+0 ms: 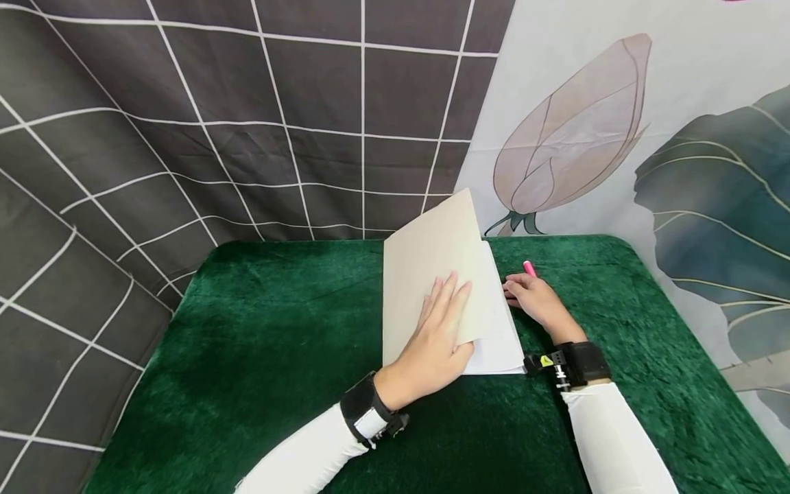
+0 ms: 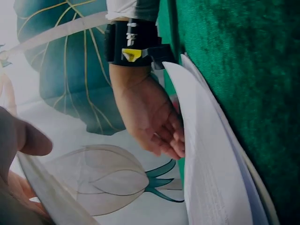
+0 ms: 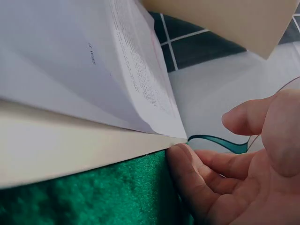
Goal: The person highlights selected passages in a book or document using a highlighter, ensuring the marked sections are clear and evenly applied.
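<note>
A book with a plain beige cover (image 1: 426, 261) lies on the table, its front cover tilted up from loose white printed pages (image 1: 503, 336). My left hand (image 1: 432, 353) holds the raised cover, fingers straight along its outer face and thumb at the lower edge. The left wrist view shows that thumb (image 2: 35, 140) on the inner side of the cover. My right hand (image 1: 533, 298) is at the book's right edge, loosely bent. In the right wrist view a fingertip (image 3: 180, 152) touches the corner of the bottom cover (image 3: 84, 145), with the thumb apart and nothing gripped.
A pink pen or marker (image 1: 529, 268) lies just beyond my right hand, partly hidden by it. Green plush cloth (image 1: 278, 329) covers the table. A dark gridded curtain (image 1: 308, 89) and a white flower-printed one (image 1: 568, 41) hang behind it.
</note>
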The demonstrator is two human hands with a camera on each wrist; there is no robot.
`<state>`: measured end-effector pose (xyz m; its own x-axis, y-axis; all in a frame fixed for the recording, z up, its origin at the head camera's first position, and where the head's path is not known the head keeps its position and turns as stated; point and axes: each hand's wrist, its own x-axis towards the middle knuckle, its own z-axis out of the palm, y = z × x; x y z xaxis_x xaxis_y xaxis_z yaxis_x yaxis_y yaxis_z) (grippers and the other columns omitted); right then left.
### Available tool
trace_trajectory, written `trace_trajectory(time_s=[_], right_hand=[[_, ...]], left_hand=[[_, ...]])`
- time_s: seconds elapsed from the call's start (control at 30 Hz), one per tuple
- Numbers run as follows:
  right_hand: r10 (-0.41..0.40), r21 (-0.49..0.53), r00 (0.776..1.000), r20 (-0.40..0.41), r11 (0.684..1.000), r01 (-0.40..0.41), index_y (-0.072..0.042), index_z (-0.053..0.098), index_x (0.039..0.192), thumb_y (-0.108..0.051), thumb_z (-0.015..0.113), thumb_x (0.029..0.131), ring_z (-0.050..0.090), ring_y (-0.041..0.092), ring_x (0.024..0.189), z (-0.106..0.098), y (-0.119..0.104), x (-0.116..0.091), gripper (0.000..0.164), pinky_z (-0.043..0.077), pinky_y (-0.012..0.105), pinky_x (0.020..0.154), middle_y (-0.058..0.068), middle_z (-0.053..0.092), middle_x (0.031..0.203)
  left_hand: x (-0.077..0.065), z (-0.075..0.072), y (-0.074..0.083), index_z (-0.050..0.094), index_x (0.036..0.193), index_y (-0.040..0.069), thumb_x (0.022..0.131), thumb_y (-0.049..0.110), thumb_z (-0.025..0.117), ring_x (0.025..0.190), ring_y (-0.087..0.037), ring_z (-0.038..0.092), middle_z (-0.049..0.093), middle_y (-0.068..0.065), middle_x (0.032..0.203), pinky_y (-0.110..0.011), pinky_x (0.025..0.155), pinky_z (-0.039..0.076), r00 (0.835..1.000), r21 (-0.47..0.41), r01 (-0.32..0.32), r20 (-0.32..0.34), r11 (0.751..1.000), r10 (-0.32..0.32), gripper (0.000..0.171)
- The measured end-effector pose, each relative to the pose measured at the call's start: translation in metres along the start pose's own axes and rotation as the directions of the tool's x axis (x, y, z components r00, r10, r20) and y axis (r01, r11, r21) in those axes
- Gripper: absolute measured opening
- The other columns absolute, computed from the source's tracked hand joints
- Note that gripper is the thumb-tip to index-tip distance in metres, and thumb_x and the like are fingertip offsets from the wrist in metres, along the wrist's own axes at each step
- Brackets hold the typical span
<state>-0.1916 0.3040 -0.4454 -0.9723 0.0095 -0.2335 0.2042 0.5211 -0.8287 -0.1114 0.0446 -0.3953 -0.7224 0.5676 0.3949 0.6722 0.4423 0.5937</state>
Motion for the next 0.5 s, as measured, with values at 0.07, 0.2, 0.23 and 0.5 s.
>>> trace_trajectory(time_s=[0.07,0.2,0.23,0.5], right_hand=[[0.000,0.000,1.000,0.006,1.000,0.000,0.014,0.037,0.141,-0.016,0.037,0.105,0.053,0.042,0.121,-0.001,0.000,0.000,0.047,0.048,0.049,0.098,0.036,0.050,0.134],[-0.001,0.030,1.000,0.022,1.000,0.001,0.014,0.035,0.142,-0.019,0.036,0.106,0.051,0.041,0.123,-0.003,0.000,-0.001,0.049,0.047,0.049,0.099,0.036,0.049,0.135],[-0.004,0.038,1.000,0.027,0.999,0.003,0.014,0.034,0.142,-0.021,0.035,0.106,0.051,0.041,0.123,-0.004,0.000,-0.002,0.050,0.046,0.049,0.100,0.036,0.049,0.135],[0.006,0.096,0.996,0.091,0.995,-0.014,0.012,0.026,0.147,-0.034,0.026,0.108,0.043,0.043,0.130,-0.008,0.002,-0.003,0.060,0.040,0.055,0.105,0.036,0.041,0.143]], left_hand=[[0.000,0.002,0.000,0.018,0.156,0.011,0.085,0.013,0.061,0.148,-0.036,-0.003,0.003,-0.015,0.164,-0.064,0.114,0.013,1.000,0.011,0.007,0.030,1.000,-0.007,0.083],[0.003,0.008,0.001,0.018,0.155,0.011,0.086,0.014,0.061,0.147,-0.038,-0.003,0.004,-0.017,0.164,-0.064,0.114,0.012,0.995,0.036,0.021,0.096,0.999,-0.025,0.082],[0.004,0.010,0.001,0.018,0.155,0.010,0.087,0.014,0.062,0.147,-0.039,-0.002,0.004,-0.018,0.164,-0.064,0.114,0.012,0.993,0.047,0.024,0.112,0.999,-0.029,0.081],[0.010,0.024,0.004,0.025,0.152,0.005,0.088,0.016,0.064,0.143,-0.050,0.003,0.012,-0.028,0.160,-0.068,0.111,0.017,0.971,0.180,0.003,0.234,0.984,-0.046,0.076]])
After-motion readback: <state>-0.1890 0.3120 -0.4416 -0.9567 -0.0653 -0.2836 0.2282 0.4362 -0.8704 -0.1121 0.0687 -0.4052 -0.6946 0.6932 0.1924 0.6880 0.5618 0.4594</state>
